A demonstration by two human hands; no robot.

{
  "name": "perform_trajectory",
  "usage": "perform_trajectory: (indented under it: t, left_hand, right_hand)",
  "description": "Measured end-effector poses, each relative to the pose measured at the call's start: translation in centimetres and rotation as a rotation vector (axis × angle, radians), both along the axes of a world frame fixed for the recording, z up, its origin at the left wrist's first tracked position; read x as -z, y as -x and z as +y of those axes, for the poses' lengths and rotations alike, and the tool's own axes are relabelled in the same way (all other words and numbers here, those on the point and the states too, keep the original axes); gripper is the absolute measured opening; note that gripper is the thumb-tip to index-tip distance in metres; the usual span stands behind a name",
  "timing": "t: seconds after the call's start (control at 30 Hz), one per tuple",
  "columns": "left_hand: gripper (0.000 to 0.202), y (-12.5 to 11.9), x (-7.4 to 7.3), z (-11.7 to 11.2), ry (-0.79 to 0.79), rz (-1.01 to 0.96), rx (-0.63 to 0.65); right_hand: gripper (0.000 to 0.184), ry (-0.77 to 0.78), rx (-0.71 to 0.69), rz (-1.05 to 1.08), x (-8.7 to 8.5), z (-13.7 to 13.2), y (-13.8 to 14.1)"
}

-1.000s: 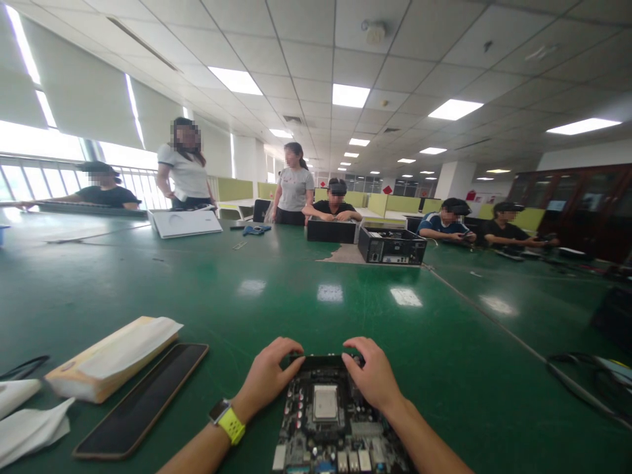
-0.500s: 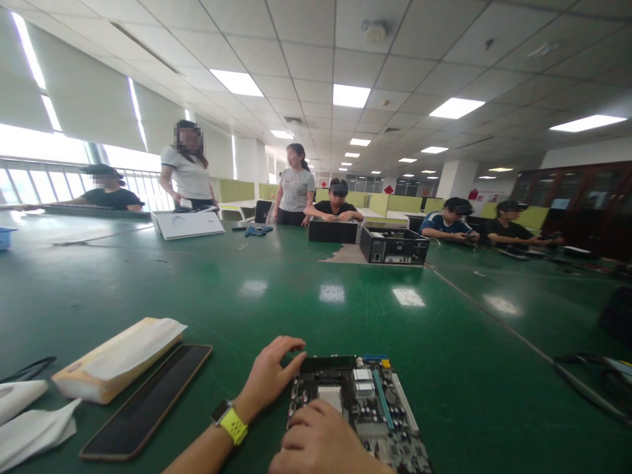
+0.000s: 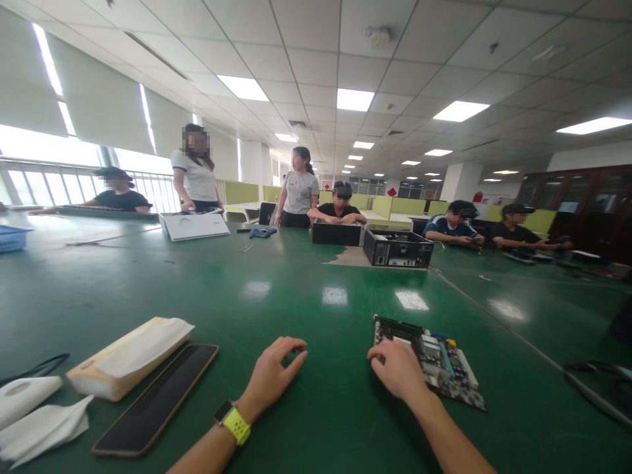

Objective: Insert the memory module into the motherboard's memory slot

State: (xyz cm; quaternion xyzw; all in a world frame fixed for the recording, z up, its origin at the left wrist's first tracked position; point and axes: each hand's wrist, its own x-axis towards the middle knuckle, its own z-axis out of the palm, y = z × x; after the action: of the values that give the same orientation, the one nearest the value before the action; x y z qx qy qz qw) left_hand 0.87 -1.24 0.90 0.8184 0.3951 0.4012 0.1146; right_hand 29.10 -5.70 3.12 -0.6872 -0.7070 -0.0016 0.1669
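Observation:
The motherboard (image 3: 437, 359) lies on the green table to the right of centre, turned at a slant. My right hand (image 3: 397, 368) is over its left part, fingers curled at the board's left edge and closed on it; the fingertips are partly hidden. Pale blocks and a blue slot show on the board beyond that hand. To the left, my left hand (image 3: 274, 378) rests near the table with thumb and fingers apart, holding nothing. A yellow-strapped watch (image 3: 233, 422) is on the left wrist.
Left of my left arm lie a phone (image 3: 157, 398), a tissue pack (image 3: 131, 357) and crumpled white tissue (image 3: 47, 428). Black cables (image 3: 600, 382) are at the right. Across the table (image 3: 296, 283) stands an open computer case (image 3: 397, 249), with several people around.
The motherboard has moved right and away from me and turned on the table, my right hand going with it. My left hand has stayed in place, now clear of the board.

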Motion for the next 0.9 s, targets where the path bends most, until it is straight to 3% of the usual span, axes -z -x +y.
perform_trajectory:
  t: [0.13, 0.23, 0.37, 0.5, 0.6, 0.7, 0.9]
  left_hand:
    - [0.020, 0.1, 0.1, 0.1, 0.007, 0.007, -0.002]
    - [0.021, 0.0, 0.0, 0.0, 0.002, 0.008, 0.002]
    - [0.021, 0.0, -0.1, -0.2, 0.006, 0.010, 0.008]
    - [0.019, -0.2, -0.1, -0.2, -0.006, 0.003, 0.009]
    - [0.017, -0.4, -0.1, -0.2, -0.013, 0.005, 0.010]
    - [0.016, -0.6, -0.1, -0.2, -0.018, 0.018, 0.015]
    - [0.022, -0.9, -0.3, -0.5, -0.004, 0.065, 0.057]
  right_hand:
    - [0.029, 0.031, 0.334, -0.003, 0.7, 1.4, -4.6]
    - [0.034, 0.011, 0.492, 0.012, 1.3, 1.7, -6.4]
    - [0.040, -0.026, 0.483, 0.043, 1.5, 1.5, -6.6]
    - [0.034, 0.035, 0.467, 0.098, 0.6, 1.0, -6.1]
    - [0.029, 0.032, 0.375, 0.102, -0.3, 0.3, -4.7]
    - [0.029, 0.015, 0.209, 0.157, -0.9, -1.0, -1.4]
    - [0.024, 0.087, -0.324, 0.374, 0.1, -5.1, 7.3]
